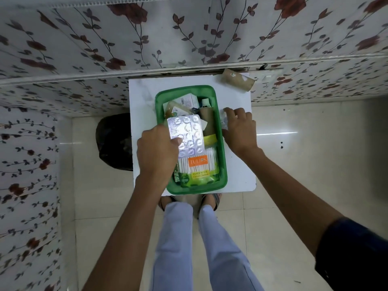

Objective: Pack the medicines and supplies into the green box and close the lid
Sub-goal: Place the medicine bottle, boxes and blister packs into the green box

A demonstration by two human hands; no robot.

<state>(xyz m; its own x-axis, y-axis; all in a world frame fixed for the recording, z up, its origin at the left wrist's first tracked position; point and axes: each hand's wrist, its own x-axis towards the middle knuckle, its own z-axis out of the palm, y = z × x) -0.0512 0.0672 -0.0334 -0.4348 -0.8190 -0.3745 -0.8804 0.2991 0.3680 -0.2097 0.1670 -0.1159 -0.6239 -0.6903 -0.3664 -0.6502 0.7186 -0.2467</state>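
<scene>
The green box (223, 156) stands open on a small white table (144, 91). It holds a pack of cotton swabs (197, 164), small cartons, a tube and brown packets. My left hand (158, 152) grips a silver blister strip of tablets (189, 133) by its left edge, just over the middle of the box. My right hand (239, 129) rests on the table right of the box, its fingers closed around a small clear plastic item (224, 120) that I cannot identify. No lid is visible.
A brown cardboard packet (237, 81) lies at the table's far right corner, against the floral wall. A black bin bag (114, 141) stands on the floor left of the table. My legs and sandalled feet are at the table's near edge.
</scene>
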